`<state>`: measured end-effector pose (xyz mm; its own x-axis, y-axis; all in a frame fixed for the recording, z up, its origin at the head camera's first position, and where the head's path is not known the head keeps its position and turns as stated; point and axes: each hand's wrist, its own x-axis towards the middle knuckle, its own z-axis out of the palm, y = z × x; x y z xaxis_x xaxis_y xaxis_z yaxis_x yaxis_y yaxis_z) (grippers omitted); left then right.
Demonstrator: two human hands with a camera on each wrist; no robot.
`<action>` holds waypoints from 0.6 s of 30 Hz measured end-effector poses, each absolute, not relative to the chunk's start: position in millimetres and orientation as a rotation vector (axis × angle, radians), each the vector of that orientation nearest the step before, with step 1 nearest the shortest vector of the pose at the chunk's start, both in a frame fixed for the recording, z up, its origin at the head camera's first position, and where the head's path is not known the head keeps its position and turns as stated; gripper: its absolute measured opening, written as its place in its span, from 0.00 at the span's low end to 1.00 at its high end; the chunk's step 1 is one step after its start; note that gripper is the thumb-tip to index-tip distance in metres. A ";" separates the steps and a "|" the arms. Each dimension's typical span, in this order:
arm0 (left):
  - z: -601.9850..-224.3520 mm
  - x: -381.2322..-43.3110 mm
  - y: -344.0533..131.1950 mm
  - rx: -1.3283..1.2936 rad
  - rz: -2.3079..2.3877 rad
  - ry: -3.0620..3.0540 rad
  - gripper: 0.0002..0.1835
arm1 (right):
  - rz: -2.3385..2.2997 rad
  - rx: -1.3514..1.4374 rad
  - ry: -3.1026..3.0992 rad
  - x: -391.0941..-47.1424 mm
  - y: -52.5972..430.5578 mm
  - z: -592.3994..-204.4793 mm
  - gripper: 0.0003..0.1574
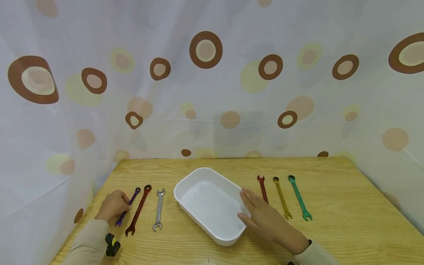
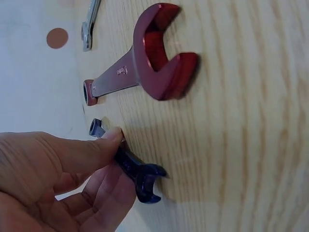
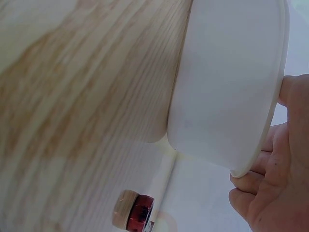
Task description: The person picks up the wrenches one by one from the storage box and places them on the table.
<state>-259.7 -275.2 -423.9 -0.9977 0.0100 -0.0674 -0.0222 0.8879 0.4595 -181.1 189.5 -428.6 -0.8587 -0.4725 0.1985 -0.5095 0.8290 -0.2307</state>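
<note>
My left hand (image 1: 114,205) pinches a small purple combination wrench (image 1: 133,198) between thumb and fingers at the table's left side. In the left wrist view the open end of the purple wrench (image 2: 145,181) points away from the fingers. Just right of it lies a red combination wrench (image 1: 140,209), then a silver open-end wrench (image 1: 159,209). My right hand (image 1: 265,217) rests against the right rim of a white rectangular basin (image 1: 195,218), fingers extended. The right wrist view shows the thumb and fingertips touching the rim of the basin (image 3: 227,82).
Right of the basin lie a short red wrench (image 1: 263,189), partly hidden by the right hand, a gold wrench (image 1: 281,197) and a green wrench (image 1: 300,198). The wooden table (image 1: 347,206) meets a dotted curtain (image 1: 232,92) at the back and sides.
</note>
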 end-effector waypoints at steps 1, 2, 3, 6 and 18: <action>-423.9 -259.6 -275.3 -0.011 0.729 2.987 0.07 | 0.419 0.778 -2.876 -181.2 189.4 -428.3 0.44; -423.8 -259.4 -275.3 -0.010 0.727 2.990 0.07 | 0.420 0.778 -2.875 -181.4 189.3 -428.0 0.44; -423.7 -259.3 -275.3 -0.010 0.727 2.992 0.07 | 0.420 0.780 -2.874 -181.6 189.3 -427.7 0.44; -424.2 -259.5 -275.5 -0.019 0.735 2.995 0.06 | 0.420 0.781 -2.873 -182.1 189.5 -427.3 0.43; -428.7 -258.8 -277.2 -0.045 0.770 2.980 0.07 | 0.410 0.792 -2.873 -179.8 190.6 -429.0 0.43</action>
<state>-258.8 -277.2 -428.7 -0.9976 -0.0125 -0.0687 -0.0442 0.8746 0.4829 -179.8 190.6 -429.0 -0.8531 -0.4825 0.1986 -0.5188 0.8250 -0.2240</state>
